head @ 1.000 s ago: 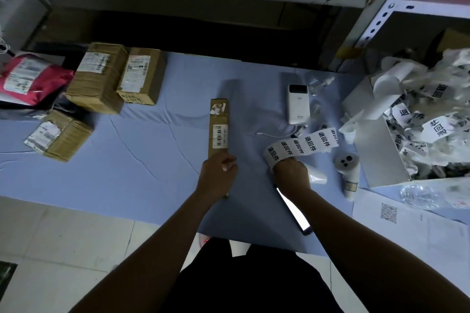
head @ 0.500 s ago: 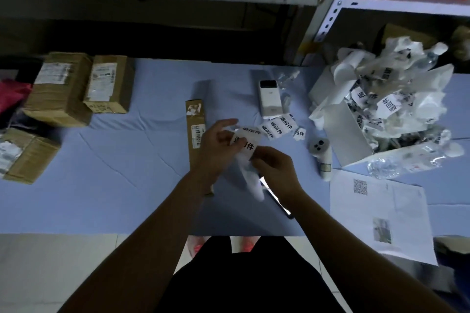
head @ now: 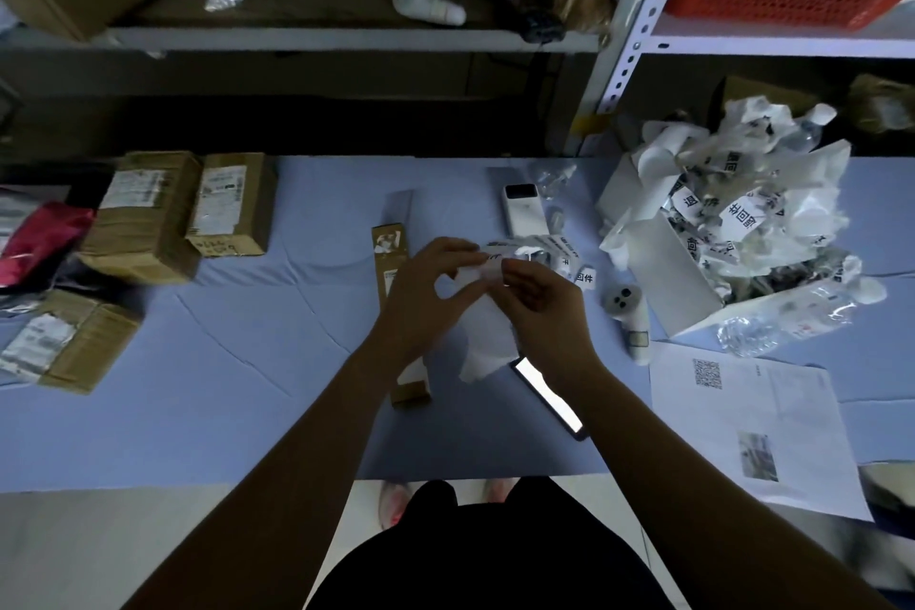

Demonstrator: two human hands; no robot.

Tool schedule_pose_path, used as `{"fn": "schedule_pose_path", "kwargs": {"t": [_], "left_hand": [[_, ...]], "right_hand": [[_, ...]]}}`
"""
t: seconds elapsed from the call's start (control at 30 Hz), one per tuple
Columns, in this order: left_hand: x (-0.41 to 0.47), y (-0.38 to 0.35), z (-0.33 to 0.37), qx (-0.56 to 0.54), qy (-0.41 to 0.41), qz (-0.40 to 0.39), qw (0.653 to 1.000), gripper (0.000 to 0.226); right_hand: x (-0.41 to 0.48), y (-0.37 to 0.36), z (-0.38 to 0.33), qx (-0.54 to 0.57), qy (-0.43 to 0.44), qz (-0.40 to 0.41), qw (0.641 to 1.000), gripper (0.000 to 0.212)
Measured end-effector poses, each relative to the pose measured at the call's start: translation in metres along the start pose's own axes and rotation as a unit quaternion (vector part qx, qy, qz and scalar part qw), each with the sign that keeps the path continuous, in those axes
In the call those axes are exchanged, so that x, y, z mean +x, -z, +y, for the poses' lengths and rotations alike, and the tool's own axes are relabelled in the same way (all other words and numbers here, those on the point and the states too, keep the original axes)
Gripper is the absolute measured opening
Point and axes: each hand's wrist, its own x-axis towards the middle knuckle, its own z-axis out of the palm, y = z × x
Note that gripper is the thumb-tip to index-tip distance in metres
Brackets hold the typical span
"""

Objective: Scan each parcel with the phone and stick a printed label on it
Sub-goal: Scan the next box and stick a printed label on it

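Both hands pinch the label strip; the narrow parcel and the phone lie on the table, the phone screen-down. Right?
No: head view shows the phone screen-up, lit. Left hand and right hand pinch the label strip; narrow parcel lies on the table.

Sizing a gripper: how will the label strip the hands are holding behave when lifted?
Likely floppy: the label strip trails curled across the table, and its backing paper droops. Probably very light; a push would just crumple it.

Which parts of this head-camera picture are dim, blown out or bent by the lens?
Head view: dim overall, left hand and right hand, pinching the label strip, near-silhouettes; phone screen blown out white; wide lens slants the shelf upright; label print legible.
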Motion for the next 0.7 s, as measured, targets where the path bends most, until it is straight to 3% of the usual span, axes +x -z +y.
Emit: {"fn": "schedule_pose_path", "kwargs": {"t": [0.1, 0.23, 0.4, 0.53, 0.7], "left_hand": [[-0.001, 0.005, 0.005, 0.032, -0.009, 0.013, 0.999, 0.018], [-0.004, 0.005, 0.002, 0.029, 0.008, -0.006, 1.0, 0.017], [-0.002, 0.008, -0.009, 0.023, 0.028, 0.023, 0.999, 0.013], [-0.005, 0.006, -0.008, 0.005, 0.01, -0.029, 1.0, 0.02], [-0.002, 0.005, -0.016, 0.001, 0.049, -0.04, 0.998, 0.014]], "right_hand": [[0.0, -0.001, -0.004, -0.022, 0.006, -0.01, 1.0, 0.019], [0.001, -0.001, -0.008, -0.069, 0.03, -0.02, 0.997, 0.033], [0.0, 0.002, 0.0, -0.087, -0.006, -0.004, 0.996, 0.027], [0.0, 0.002, 0.0, -0.083, 0.009, -0.01, 0.996, 0.023], [0.003, 0.005, -0.001, -0.116, 0.034, -0.033, 0.992, 0.02]]}}
